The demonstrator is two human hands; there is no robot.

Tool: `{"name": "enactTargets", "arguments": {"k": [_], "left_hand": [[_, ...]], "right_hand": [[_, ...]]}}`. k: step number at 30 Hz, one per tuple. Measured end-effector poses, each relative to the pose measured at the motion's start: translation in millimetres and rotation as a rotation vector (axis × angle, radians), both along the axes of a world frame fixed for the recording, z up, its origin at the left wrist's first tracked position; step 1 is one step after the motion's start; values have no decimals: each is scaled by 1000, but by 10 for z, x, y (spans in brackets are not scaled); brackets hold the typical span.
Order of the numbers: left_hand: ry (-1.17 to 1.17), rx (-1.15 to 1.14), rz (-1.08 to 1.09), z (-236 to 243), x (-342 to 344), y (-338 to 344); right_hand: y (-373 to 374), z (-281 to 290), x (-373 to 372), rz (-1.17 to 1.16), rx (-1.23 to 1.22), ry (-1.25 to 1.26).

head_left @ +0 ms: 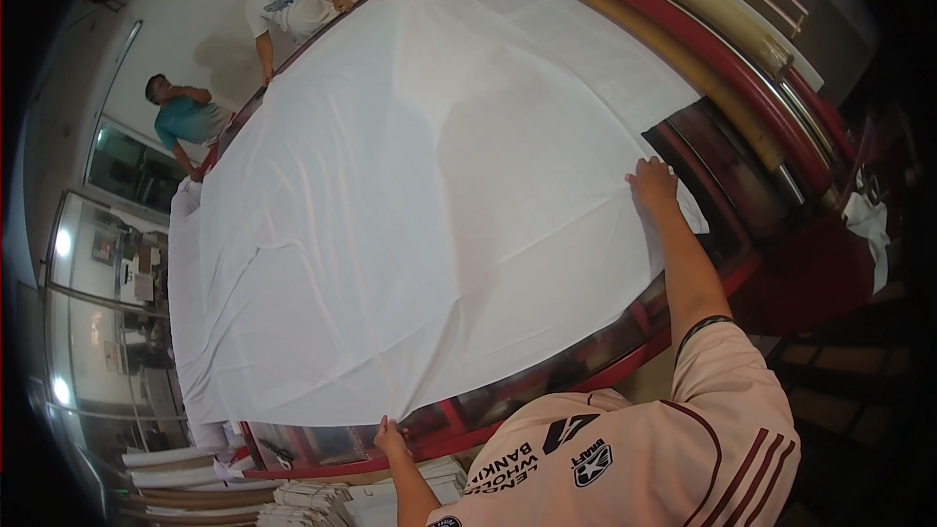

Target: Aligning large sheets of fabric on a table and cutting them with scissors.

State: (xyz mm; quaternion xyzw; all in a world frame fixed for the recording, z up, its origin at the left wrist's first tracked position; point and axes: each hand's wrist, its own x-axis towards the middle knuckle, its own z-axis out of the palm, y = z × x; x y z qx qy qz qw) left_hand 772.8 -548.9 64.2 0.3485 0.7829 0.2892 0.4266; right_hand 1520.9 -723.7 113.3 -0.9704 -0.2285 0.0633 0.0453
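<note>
A large white fabric sheet (390, 185) lies spread with creases and folds over a wide red-framed table (615, 361). My left hand (390, 439) pinches the sheet's near edge at the bottom centre, where a dark part of the table shows beneath. Farther out on the right, my right hand (652, 181) grips the sheet's right edge beside a dark gap in the table, with its fingers curled on the cloth.
Two people, one in a white shirt (283, 5), one in teal (185, 122), stand along the far left side. Rollers (703, 54) run along the right. Rolled and stacked material (176, 468) lies below left, near scissors (278, 454).
</note>
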Motion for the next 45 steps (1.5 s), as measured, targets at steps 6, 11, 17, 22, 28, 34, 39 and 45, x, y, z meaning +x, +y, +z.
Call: {"name": "enactTargets", "arguments": {"k": [6, 11, 17, 22, 28, 34, 39, 45], "left_hand": [[-10, 54, -23, -47, -93, -35], [507, 260, -408, -128, -203, -139], [548, 395, -423, -20, -477, -377], [330, 353, -346, 182, -1121, -762], [413, 401, -559, 96, -2524, -1967], [401, 18, -158, 4, -3888, -3435], [488, -79, -111, -311, -4315, -3658], [312, -11, -280, -523, -4540, -2428]], "right_hand": [[55, -71, 38, -26, 10, 61], [326, -220, -895, 202, 458, -72], [727, 24, -2926, 798, 531, 119], [1321, 208, -4209, 1099, 473, 177], [2455, -63, -5433, 1162, 282, 32], [2805, -51, -5977, 940, -19, 140], [2738, 57, -6207, 913, -16, 11], [2769, -24, -6296, 878, 26, -1]]}}
